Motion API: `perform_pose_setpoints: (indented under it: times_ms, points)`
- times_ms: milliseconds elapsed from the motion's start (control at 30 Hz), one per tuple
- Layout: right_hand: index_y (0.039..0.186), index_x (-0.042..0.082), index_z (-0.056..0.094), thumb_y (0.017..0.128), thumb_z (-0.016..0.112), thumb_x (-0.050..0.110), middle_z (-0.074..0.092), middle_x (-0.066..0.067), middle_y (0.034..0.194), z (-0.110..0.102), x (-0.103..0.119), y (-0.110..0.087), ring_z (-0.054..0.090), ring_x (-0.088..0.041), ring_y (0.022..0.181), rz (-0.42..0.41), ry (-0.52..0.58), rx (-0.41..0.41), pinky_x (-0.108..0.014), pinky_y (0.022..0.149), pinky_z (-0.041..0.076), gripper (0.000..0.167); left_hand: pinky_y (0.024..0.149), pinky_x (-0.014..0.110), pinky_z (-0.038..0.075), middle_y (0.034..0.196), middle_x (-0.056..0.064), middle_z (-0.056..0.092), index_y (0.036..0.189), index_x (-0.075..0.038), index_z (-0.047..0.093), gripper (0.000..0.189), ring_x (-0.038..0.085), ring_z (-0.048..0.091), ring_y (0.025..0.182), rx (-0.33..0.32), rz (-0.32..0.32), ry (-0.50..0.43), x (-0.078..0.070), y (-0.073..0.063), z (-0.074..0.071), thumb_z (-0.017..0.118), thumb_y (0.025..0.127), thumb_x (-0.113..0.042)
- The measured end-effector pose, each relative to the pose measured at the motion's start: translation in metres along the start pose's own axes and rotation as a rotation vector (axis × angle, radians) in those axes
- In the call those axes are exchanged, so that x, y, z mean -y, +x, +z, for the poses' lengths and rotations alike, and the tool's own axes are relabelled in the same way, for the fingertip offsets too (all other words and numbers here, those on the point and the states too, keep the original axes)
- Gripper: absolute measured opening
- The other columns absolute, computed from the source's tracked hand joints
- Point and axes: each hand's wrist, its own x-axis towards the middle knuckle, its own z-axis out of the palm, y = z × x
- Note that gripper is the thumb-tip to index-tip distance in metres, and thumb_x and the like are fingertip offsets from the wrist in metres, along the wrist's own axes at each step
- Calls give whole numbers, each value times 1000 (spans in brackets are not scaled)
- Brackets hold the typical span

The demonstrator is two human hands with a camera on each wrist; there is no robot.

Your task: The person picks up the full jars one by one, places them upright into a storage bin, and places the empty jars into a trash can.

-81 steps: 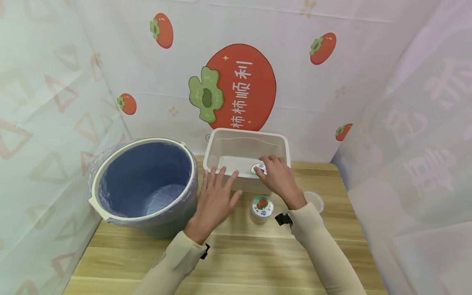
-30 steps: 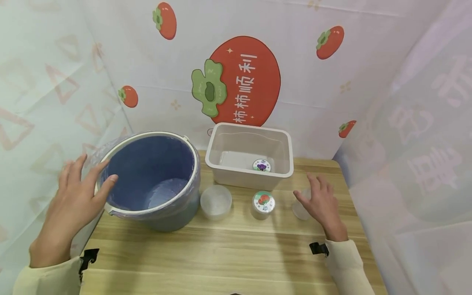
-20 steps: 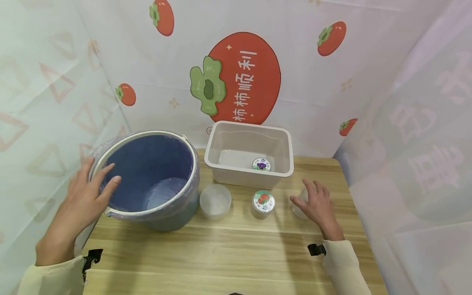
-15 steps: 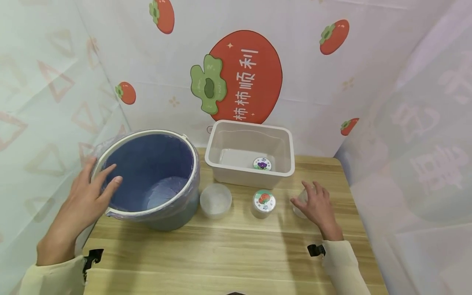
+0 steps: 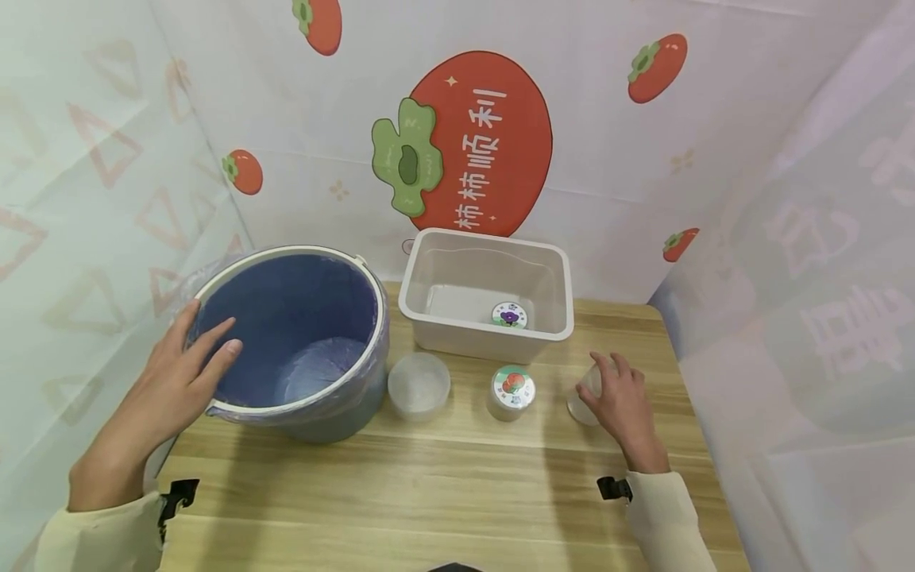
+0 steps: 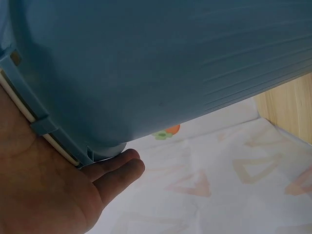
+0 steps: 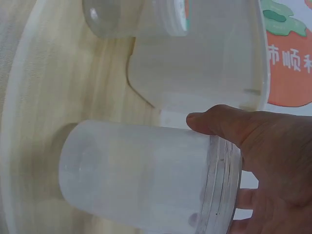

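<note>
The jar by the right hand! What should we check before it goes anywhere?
1. Held: right hand has its thumb and fingers at the jar's rim: ok.
2. Nothing inside: its walls are cloudy: cannot tell.
3. Not touching the red-picture jar: there is a gap between them: ok.
4. Left hand free to help: it is at the bin's rim: not ok.
5. Room in the box: looks roomy left of the purple-picture lid: ok.

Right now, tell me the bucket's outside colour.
The bucket is dull blue outside, clearest in the left wrist view.
</note>
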Motion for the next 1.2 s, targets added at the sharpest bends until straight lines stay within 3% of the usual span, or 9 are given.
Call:
perform_pose_setpoints:
  times_ms: [367,667,833,1033,1200]
  points:
    - [154,7,56,99,82,31,44,-33,160,-41,33,-9,49,-68,133,-42,6,-46,-81,80,54,66,115,91,9,182,20,-16,169,0,35,65,68,-4,160,-3,-5,1,-1,2,-3,40,119,-41]
    - [155,7,57,98,82,28,47,-35,160,-74,62,-13,53,-65,131,-148,-14,-91,-77,88,54,65,117,90,9,182,19,-16,170,-1,33,66,65,-4,162,-5,-5,15,-5,5,-3,40,119,-43]
    - [154,7,59,97,84,27,52,-34,156,-91,80,-10,55,-65,130,-219,-5,-112,-77,101,49,66,117,89,10,182,20,-15,169,0,33,67,64,-3,162,-8,-1,15,-5,5,-3,41,119,-43]
    - [156,9,58,97,83,33,55,-28,153,-104,105,-4,58,-59,130,-271,-9,-73,-73,104,50,68,116,90,10,182,20,-16,170,-1,32,67,65,-3,162,-2,-6,11,-3,3,-2,41,119,-43]
    - [157,13,56,98,82,35,52,-26,159,-112,128,4,54,-54,139,-302,5,-42,-71,105,51,68,115,90,10,182,20,-17,170,-1,31,67,67,-3,161,2,-12,9,-2,1,-1,40,119,-44]
